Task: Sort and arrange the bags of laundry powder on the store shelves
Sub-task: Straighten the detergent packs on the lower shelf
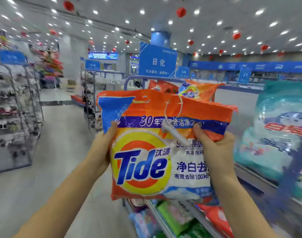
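Head view.

A: Where is the laundry powder bag?

B: An orange Tide bag (146,160) is held up in the air in the middle of the frame. It is upright with its printed front facing the camera. It sits just left of the store shelf (249,174), which runs along the right side.

A: And the left hand?

B: The left hand (100,152) grips the bag's left edge. The thumb lies on the front and the fingers are hidden behind the bag.

A: The right hand?

B: The right hand (213,148) pinches the upper right part of the bag. Its thumb presses the front and the plastic is bunched in the grip. Neither hand holds anything else.

A: Is anything attached to the bag?

B: A white tag (174,133) hangs on a thin cord from the top seam and lies on the front between the two thumbs.

A: What else is on the shelves?

B: Farther off, more orange bags (198,91) lie on top of the shelf, behind the held bag. On the right, a blurred teal and white bag (280,127) stands on the shelf. Below it, green packs (172,215) sit on a lower level.

A: And beyond that?

B: A blue sign (158,61) stands above the far end of the shelf. The aisle floor (61,152) runs along the left. Red lanterns (181,12) hang from the ceiling.
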